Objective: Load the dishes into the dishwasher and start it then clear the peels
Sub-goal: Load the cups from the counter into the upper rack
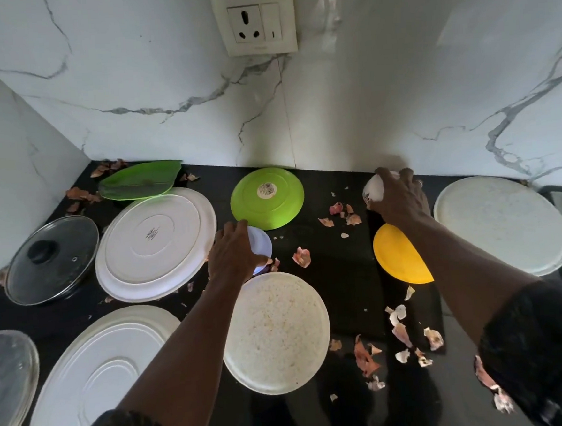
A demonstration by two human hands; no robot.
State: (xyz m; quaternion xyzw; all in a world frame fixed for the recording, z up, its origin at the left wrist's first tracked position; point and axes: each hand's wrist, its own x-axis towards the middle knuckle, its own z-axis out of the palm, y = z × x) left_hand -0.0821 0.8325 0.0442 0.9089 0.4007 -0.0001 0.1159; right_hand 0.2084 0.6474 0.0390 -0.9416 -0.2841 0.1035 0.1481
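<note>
Upturned dishes cover the black counter (340, 275). My left hand (232, 256) grips a small white bowl (261, 244) between a large white plate (155, 245) and a cream plate (276, 333). My right hand (400, 196) grips a white cup (374, 188) near the back wall. Under my right forearm lies a yellow plate (397, 258). A green plate (267, 197) sits face down at the back centre. Onion peels (366, 356) are scattered over the counter.
A leaf-shaped green dish (141, 182) lies at the back left, a glass lid (51, 258) with a black knob at the left. Another white plate (101, 371) and a second glass lid (5, 381) are at the front left. A pale plate (503, 224) sits right.
</note>
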